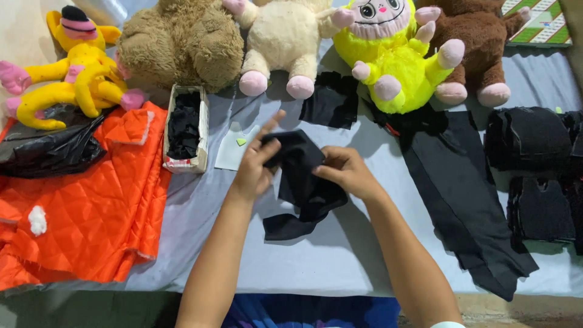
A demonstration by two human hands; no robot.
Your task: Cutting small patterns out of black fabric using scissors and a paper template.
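I see my left hand (254, 163) and right hand (345, 172) both gripping the black cloth piece (302, 182) with closed fingers, near the cardboard box (185, 129).

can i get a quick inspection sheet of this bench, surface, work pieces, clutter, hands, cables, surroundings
surface: grey sheet over the table, partly covered by cloth.
job's things: crumpled black fabric piece, held up between both hands.
clutter: orange quilted fabric, black plastic bag, small box of black pieces, white cut shape, long black cloth, stacks of black cutouts.
hands: left hand and right hand both grip the fabric, fingers closed on it.
cables: nothing seen.
surroundings: row of plush toys along the far edge, a yellow one in the middle.
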